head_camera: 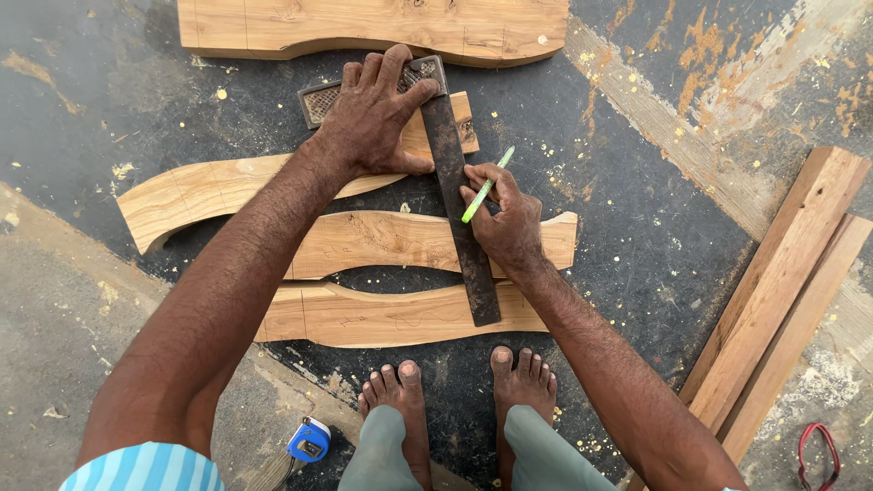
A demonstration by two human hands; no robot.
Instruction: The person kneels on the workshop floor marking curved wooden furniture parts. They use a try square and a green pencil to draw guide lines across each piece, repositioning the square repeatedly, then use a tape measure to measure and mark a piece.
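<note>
My left hand [377, 118] presses flat on the stock of a try square [459, 195], whose dark metal blade runs down across several curved wooden pieces on the floor. My right hand [500, 218] holds a green pen [486, 186] beside the blade's right edge, its tip near the top curved piece [195, 191]. The middle curved piece [373, 241] and the lower curved piece [382, 316] lie under the blade. My bare feet [455, 382] stand just below them.
A wider wavy plank [364, 27] lies at the top. Straight wooden boards [791, 291] lean at the right. A blue tape measure [309, 441] sits at the lower left, a red-handled item [818, 455] at the bottom right. Wood chips dot the dark floor.
</note>
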